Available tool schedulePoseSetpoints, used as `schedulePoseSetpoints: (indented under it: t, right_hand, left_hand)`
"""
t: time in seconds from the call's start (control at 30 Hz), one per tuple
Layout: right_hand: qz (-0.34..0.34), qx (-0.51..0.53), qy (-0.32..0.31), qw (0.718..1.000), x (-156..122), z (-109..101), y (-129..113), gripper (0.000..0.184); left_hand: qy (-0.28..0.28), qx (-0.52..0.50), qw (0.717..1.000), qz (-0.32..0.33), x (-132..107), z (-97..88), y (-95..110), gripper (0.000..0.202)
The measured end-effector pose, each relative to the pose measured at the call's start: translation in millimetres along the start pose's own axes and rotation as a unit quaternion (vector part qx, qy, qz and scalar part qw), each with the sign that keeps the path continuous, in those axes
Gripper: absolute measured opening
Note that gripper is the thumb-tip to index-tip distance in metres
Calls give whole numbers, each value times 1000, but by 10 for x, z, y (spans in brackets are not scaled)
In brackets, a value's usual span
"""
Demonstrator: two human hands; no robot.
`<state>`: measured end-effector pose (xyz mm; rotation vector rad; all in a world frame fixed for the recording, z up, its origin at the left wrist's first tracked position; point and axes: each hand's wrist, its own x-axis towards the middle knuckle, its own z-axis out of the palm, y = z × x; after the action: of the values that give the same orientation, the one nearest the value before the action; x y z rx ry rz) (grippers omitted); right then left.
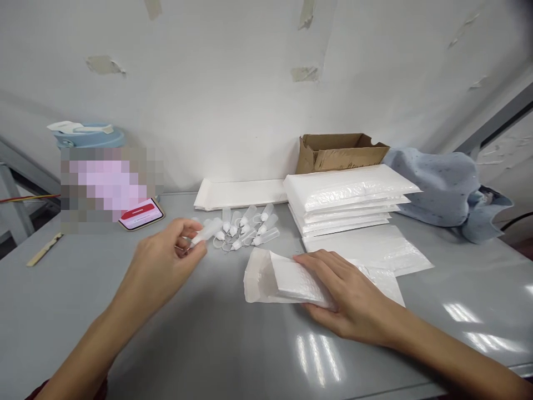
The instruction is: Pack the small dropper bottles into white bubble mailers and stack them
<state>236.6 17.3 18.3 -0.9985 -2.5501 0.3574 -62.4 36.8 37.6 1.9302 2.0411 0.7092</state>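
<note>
Between the thumb and fingers of my left hand [172, 253] is a small translucent squeeze bottle [207, 230]. Just beyond it, several similar bottles with white caps [250, 225] lie in a loose pile on the grey table [200, 333]. My right hand [343, 289] grips a white bubble mailer [297, 278] from the right side, thumb below and fingers on top. The mailer's flap [258, 280] is folded open and faces left, toward the bottles. What lies inside the mailer cannot be seen.
A stack of padded white mailers [345, 191] stands at right, with another mailer [366, 247] flat before it. Behind are a cardboard box [350, 158] and a long white mailer [245, 194]. A blue-grey cloth [437, 186] lies far right; a phone [144, 215] and blue container [89, 136] are left.
</note>
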Motion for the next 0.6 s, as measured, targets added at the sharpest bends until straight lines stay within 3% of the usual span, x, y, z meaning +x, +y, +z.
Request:
schedulePoseSetpoints:
  t: [0.1,0.2,0.4,0.6]
  right_hand:
    - [11,6,-8,1000,9,-4,-14,55]
    - [8,14,-11,1000,11,1,-37,58]
    - [-10,38,-1,999,1,41,-56,57]
    - [-18,46,1,999,-16,61,-54,56]
  left_hand:
    - [-89,-144,982,84,-74,-76,78,24]
    - [-136,-179,955,192,-168,-35,178,14]
    - [-142,-181,928,292,-299,195,281,19]
    - [-123,-192,921,316,-352,187,313,22]
